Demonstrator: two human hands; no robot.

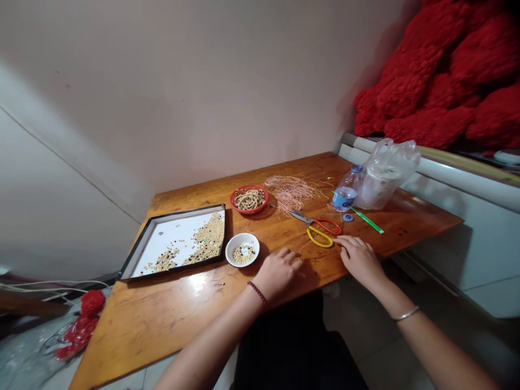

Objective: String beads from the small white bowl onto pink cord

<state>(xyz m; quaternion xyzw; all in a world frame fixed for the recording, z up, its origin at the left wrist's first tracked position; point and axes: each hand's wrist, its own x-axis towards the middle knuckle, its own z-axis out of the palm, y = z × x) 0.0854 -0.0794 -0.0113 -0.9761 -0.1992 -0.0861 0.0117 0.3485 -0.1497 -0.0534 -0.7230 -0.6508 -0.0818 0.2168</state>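
My left hand (280, 272) rests on the table's near edge with loosely bent fingers, next to a small white bowl (231, 254) that holds beads. A thin cord strand runs close to its fingertips; whether they touch it I cannot tell. Stretched toward the scissors (309, 220), my right hand (359, 259) has its fingertips at the yellow handle loop. One loop is yellow, the other orange-red, and the blades point away to the left. Behind them lies a tangled heap of pale pink cord (290, 194). Beaded strings fill a red basket (265, 205).
A black-rimmed tray (140, 246) of loose beads is on the left. At right are a water bottle (344, 196), its blue cap (348, 218), a green strip (369, 221) and a plastic bag (392, 162). Red fluffy bundles (430, 81) are piled beyond the wooden table (150, 325).
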